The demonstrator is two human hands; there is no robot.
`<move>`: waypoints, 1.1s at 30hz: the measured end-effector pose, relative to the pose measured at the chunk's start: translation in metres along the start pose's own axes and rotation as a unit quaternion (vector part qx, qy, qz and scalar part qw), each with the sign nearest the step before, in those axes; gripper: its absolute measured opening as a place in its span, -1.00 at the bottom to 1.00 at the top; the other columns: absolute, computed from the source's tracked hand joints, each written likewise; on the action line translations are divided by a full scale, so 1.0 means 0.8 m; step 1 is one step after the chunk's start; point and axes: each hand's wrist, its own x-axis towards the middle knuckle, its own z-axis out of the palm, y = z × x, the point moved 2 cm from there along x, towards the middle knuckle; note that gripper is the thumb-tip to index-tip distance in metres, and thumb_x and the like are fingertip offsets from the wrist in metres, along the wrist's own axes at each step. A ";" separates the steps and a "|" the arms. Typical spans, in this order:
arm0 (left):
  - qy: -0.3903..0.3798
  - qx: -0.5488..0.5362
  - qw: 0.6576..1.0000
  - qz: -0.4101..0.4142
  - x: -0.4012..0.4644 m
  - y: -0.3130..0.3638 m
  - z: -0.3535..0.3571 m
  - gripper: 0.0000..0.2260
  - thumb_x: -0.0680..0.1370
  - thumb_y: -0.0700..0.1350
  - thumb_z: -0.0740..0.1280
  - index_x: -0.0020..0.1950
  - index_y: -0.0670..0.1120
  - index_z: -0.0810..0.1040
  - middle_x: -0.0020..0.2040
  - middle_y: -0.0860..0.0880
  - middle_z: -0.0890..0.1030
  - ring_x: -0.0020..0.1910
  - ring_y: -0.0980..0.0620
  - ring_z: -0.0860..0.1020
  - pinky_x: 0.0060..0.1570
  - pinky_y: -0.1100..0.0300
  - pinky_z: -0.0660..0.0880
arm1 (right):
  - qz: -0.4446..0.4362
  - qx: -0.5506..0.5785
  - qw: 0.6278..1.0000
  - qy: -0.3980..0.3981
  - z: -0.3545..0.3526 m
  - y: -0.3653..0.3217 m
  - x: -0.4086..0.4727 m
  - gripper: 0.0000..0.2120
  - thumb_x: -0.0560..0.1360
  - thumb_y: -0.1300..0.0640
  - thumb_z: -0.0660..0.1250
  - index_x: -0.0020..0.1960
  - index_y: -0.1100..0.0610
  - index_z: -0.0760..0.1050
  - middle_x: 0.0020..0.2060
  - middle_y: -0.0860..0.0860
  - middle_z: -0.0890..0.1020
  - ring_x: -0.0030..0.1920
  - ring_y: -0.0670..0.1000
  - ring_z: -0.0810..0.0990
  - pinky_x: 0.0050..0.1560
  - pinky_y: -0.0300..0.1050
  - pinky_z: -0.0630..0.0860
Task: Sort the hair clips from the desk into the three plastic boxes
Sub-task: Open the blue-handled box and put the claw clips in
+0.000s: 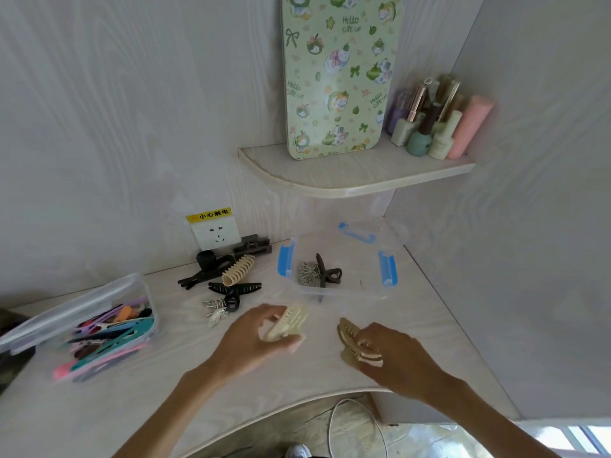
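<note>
Desk (413,312) pale matt woodgrain; box (347,259) clear glossy plastic; gold clip (358,347) shiny.

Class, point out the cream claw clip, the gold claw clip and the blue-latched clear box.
cream claw clip (288,322): head view, its toothed body.
gold claw clip (351,338): head view, its teeth.
blue-latched clear box (387,269): head view, right latch.

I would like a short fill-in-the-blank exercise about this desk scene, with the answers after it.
1. The left hand grips a ____ claw clip.
2. The right hand holds a ____ claw clip.
3. The open box has ____ latches.
4. The wall socket is behind the ____ clips.

Answers: cream; gold; blue; loose
</note>
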 end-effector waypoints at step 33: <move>0.236 0.094 0.967 -0.028 0.097 0.071 -0.027 -0.82 0.54 0.01 0.22 -0.09 0.02 0.60 -0.21 0.13 0.64 -0.24 0.14 0.58 -0.18 0.22 0.49 | 0.015 0.079 0.997 0.015 -0.092 -0.026 0.139 -0.86 0.54 0.11 0.26 -0.03 -0.10 0.56 -0.14 -0.17 0.61 -0.13 -0.14 0.56 -0.08 -0.31 0.46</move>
